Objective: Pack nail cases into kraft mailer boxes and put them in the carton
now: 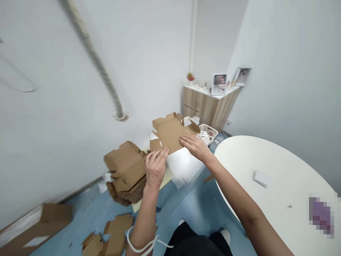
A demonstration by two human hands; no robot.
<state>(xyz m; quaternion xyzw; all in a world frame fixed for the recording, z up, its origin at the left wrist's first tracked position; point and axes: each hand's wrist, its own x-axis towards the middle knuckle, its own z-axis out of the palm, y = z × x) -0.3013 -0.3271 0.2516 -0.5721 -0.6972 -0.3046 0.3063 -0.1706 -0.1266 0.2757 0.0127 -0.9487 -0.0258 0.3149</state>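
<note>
In front of me a partly folded brown cardboard box (170,132) lies opened out over a white surface (183,165), its side flaps and far edge bent up. My left hand (156,167) has its fingers together on the near left edge of the cardboard. At the near right edge, my right hand (196,146) presses its fingers on top of the cardboard. Both thumbs are hidden. Left of my left hand stands a pile of flat cardboard boxes (128,170), the top one opened out.
A round white table (239,156) with a small white object (261,178) is at the right. A white basket (210,132) sits beyond my right hand. Loose cardboard (117,233) and a long carton (55,217) lie on the blue floor. A wooden cabinet (202,103) stands behind.
</note>
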